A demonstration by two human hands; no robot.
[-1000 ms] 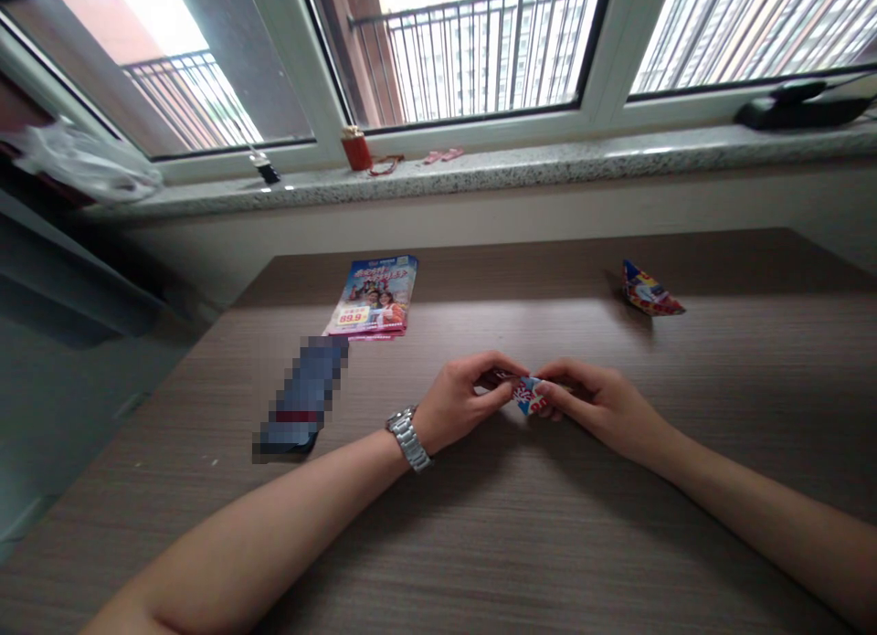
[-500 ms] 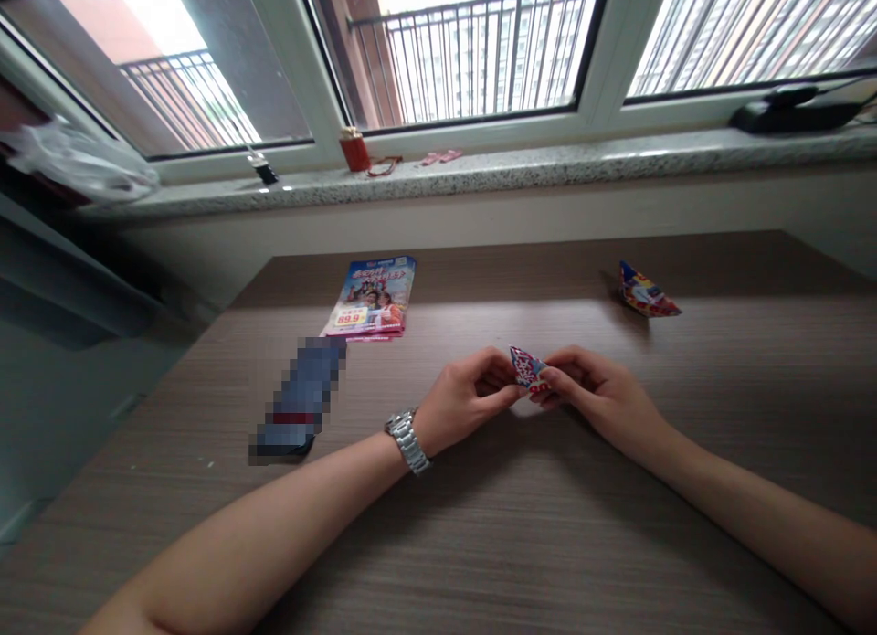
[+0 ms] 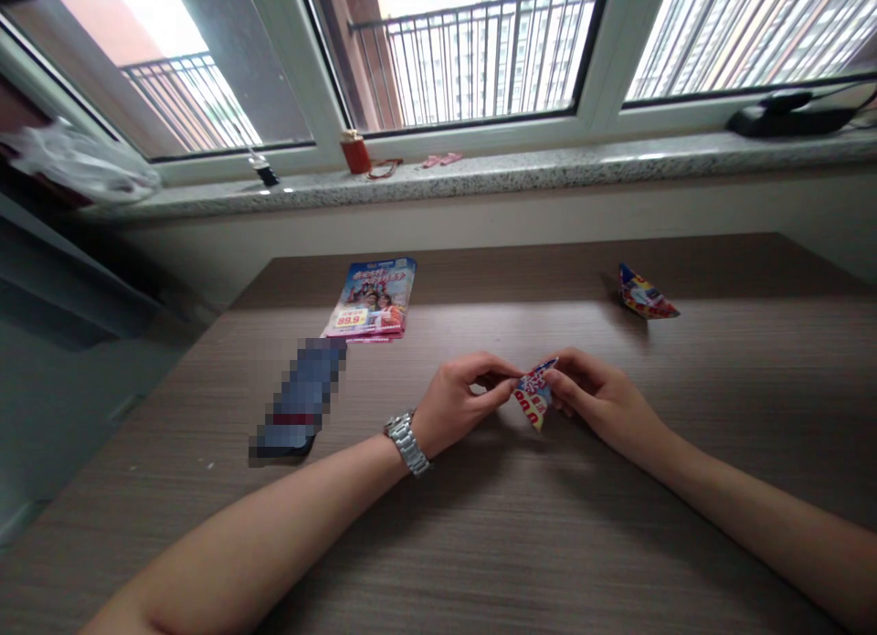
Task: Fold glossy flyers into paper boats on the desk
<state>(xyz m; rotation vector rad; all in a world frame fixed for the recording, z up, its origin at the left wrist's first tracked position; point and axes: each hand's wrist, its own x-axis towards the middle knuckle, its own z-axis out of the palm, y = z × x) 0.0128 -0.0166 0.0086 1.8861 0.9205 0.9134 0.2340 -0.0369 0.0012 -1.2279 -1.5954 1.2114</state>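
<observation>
Worktop point(image 3: 438, 562), brown wood-grain, set below a speckled stone windowsill point(image 3: 521, 171). Item: one small printed paper fold point(image 3: 533, 397), over the worktop's middle, well in from the far edge. My left hand point(image 3: 470, 388): thumb and fingertips pinching its left side. My right hand point(image 3: 607, 397): thumb and fingers pinching its right side. Handling, as I judge it: very light, crisp, slightly slick, easily creased; best held gently along the folded edges. Also listed: paper boat shape point(image 3: 644, 294), near the far right corner; leaflet stack point(image 3: 376, 297), near the far left corner.

likely home room: grey curtain point(image 3: 75, 274), stone windowsill point(image 3: 493, 174), balcony railing point(image 3: 512, 50) outside window point(image 3: 595, 73)
</observation>
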